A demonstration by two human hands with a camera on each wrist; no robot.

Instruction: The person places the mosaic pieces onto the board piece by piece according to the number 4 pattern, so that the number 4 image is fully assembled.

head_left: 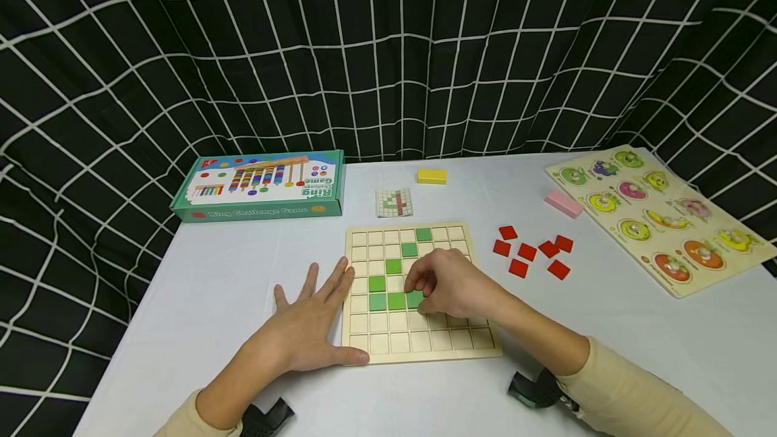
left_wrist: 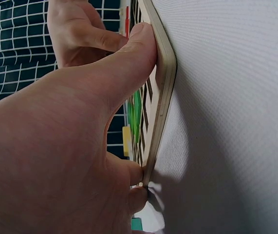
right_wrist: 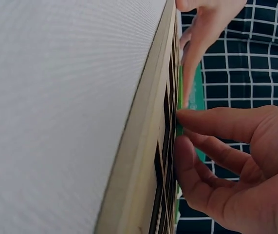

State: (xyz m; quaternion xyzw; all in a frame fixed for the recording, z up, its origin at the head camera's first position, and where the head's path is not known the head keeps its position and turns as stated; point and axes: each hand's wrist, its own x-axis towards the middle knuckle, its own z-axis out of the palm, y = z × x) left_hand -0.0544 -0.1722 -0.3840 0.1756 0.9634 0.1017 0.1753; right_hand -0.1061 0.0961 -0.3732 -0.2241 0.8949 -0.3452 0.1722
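Observation:
A wooden grid board lies flat on the white table, with several green square tiles set in its cells. Thumb and fingers of my right hand pinch a green tile at the right end of a short green row. In the right wrist view, a thin green edge of this tile shows between the fingertips. My left hand is spread beside the board, its thumb on the lower-left corner and its fingertips touching the left edge. Part of the board is hidden under my right hand.
Several red square tiles lie loose right of the board. Behind it are a small pattern card and a yellow block. A Ring Challenge Game box stands back left. A pink block touches a fruit-picture board at right.

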